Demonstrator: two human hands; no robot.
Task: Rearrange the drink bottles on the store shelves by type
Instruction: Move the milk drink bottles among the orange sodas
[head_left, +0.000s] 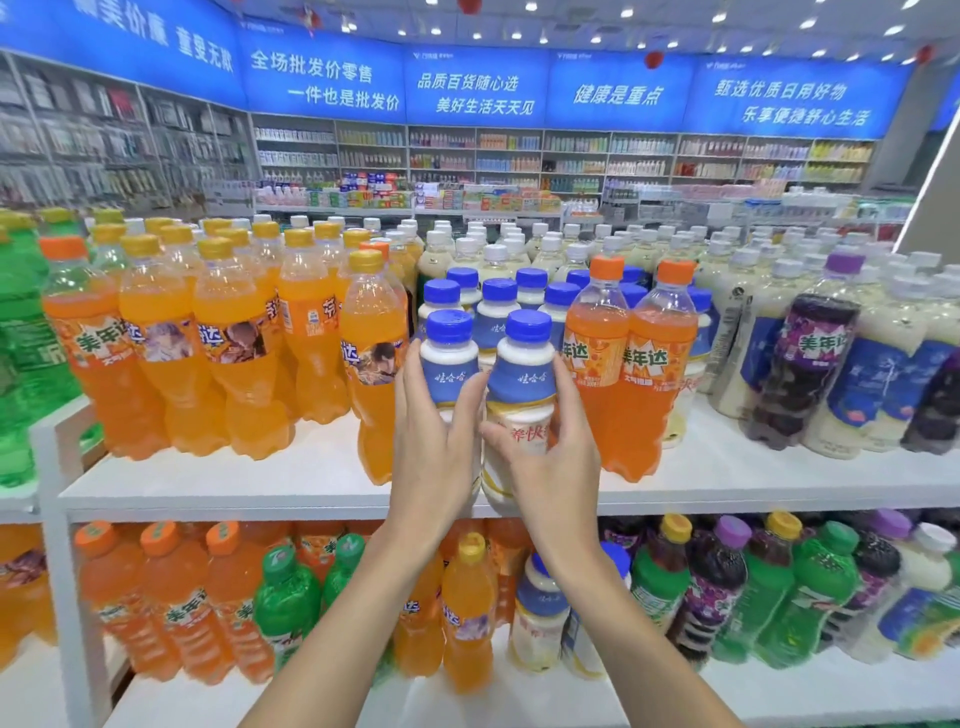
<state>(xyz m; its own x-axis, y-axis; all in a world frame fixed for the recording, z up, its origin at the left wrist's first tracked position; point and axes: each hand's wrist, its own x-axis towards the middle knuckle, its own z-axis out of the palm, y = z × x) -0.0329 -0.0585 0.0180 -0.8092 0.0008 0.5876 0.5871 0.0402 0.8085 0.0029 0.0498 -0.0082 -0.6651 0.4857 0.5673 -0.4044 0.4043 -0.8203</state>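
Note:
Two white milk-drink bottles with blue caps stand side by side at the front edge of the upper shelf (311, 483). My left hand (434, 457) wraps the left blue-capped bottle (449, 364) from its left side. My right hand (553, 457) grips the right blue-capped bottle (522, 374) around its lower body. Several more blue-capped bottles (498, 299) stand right behind them. An orange soda with a yellow cap (371, 353) is just left of my hands, and two orange-capped sodas (623, 364) are just right.
Yellow-capped orange sodas (208, 338) and green sodas (21, 338) fill the shelf's left. White-capped milky bottles (753, 322) and a purple grape soda (810, 364) fill the right. The lower shelf (363, 701) holds mixed orange, green, purple and white bottles. Store aisles lie beyond.

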